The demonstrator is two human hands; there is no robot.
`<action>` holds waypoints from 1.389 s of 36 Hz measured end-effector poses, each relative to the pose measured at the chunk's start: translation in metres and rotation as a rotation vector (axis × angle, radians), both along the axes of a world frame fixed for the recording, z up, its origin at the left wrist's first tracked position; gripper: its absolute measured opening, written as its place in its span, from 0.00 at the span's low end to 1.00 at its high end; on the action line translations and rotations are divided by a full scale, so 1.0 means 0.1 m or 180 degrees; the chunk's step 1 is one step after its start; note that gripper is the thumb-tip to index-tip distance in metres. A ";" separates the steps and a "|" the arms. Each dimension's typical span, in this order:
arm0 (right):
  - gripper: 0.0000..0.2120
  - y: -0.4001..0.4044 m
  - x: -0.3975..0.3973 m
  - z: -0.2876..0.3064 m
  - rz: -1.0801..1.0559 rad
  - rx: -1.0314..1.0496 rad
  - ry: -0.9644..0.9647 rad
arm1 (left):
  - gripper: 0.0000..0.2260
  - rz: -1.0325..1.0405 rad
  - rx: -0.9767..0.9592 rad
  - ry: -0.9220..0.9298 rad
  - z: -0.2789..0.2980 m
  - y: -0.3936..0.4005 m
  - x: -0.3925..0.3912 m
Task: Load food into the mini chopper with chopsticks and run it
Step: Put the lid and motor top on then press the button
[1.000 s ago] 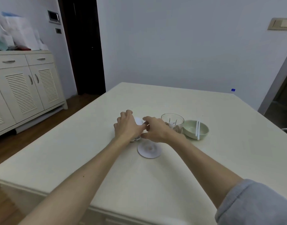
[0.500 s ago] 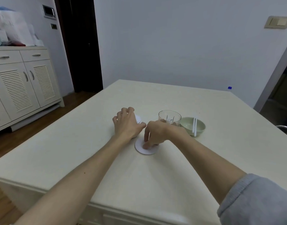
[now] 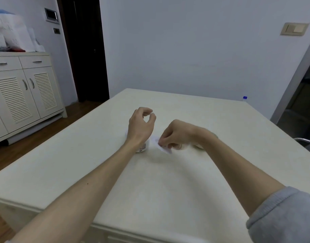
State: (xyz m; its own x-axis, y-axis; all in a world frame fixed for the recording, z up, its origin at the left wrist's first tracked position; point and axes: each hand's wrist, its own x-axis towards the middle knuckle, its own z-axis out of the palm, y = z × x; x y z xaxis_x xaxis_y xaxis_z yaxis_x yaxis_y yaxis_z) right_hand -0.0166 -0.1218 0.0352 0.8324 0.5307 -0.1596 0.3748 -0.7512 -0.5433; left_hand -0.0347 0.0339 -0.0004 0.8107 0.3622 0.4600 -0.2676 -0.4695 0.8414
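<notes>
Above the cream tabletop (image 3: 150,181), our left hand (image 3: 141,126) hovers, fingers loosely curled and empty, over the white cylindrical chopper motor unit (image 3: 142,148); our right hand (image 3: 175,135) pinches the blurred white round lid (image 3: 162,145).

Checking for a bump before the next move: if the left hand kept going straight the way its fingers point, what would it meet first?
The left hand is raised with curled fingers pointing away across the table. That way looks free as far as the picture shows; depth is unclear.
</notes>
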 end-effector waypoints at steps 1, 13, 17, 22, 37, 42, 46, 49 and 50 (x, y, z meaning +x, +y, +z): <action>0.09 -0.05 0.01 0.04 -0.0040 0.0149 0.0035 | 0.10 -0.0037 -0.0125 -0.0007 0.02 -0.01 0.01; 0.09 -0.44 0.34 0.17 -0.0996 0.1713 0.0310 | 0.24 -0.0627 -0.0061 0.0760 -0.14 -0.31 0.17; 0.07 -0.42 0.40 0.07 -0.1206 0.1389 -0.0195 | 0.36 -0.0905 0.0173 0.1025 -0.22 -0.42 0.20; 0.09 -0.38 0.41 0.01 -0.1139 0.0749 -0.0668 | 0.47 -0.1104 0.0378 0.1260 -0.30 -0.53 0.28; 0.11 -0.20 0.47 0.02 -0.0860 -0.0682 -0.0994 | 0.55 -0.1107 0.0368 0.1322 -0.45 -0.59 0.40; 0.07 -0.20 0.50 -0.03 -0.0845 -0.0843 -0.0994 | 0.53 -0.1104 0.0426 0.1313 -0.47 -0.60 0.42; 0.08 -0.19 0.51 -0.06 -0.0815 -0.0874 -0.0953 | 0.50 -0.1102 0.0527 0.1280 -0.50 -0.60 0.45; 0.06 -0.22 0.50 -0.05 -0.0791 -0.0837 -0.0917 | 0.48 -0.1094 0.0603 0.1275 -0.51 -0.60 0.46; 0.07 -0.23 0.50 -0.03 -0.0762 -0.0830 -0.0882 | 0.48 -0.1091 0.0637 0.1274 -0.50 -0.61 0.46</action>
